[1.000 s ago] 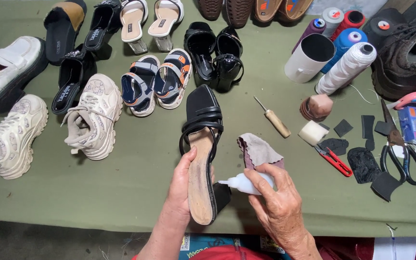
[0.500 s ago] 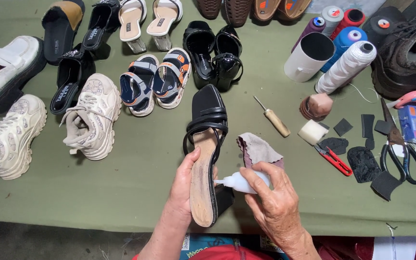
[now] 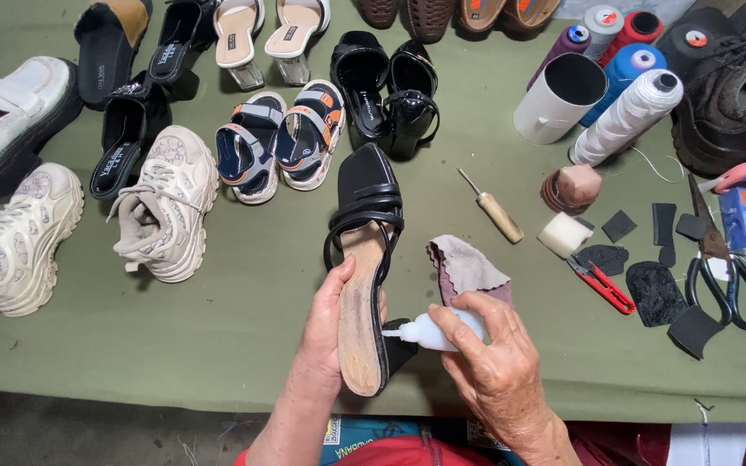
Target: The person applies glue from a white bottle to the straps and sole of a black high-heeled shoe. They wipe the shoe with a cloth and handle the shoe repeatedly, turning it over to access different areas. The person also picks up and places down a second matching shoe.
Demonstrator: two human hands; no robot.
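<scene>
**Hands gluing a black sandal at a shoe-repair desk**

A wide desk covered in olive-green cloth point(image 3: 218, 345) fills the view, with shoes along its far and left sides. A pair of bulky cream lace-up sneakers point(image 3: 161, 203) lies at the left, well apart from the hands. Near the middle, a black strappy heeled sandal with a tan insole point(image 3: 364, 285) lies toe away from the person. The left hand point(image 3: 330, 324) has its grip closed around the sandal's left edge near the heel. The right hand point(image 3: 498, 362) clenches a small white plastic glue bottle point(image 3: 429, 331), its nozzle touching the insole's right edge. A pinkish-grey cloth rag point(image 3: 464, 269) lies just beside the sandal, and a wooden-handled awl point(image 3: 496, 210) lies beyond it.
</scene>
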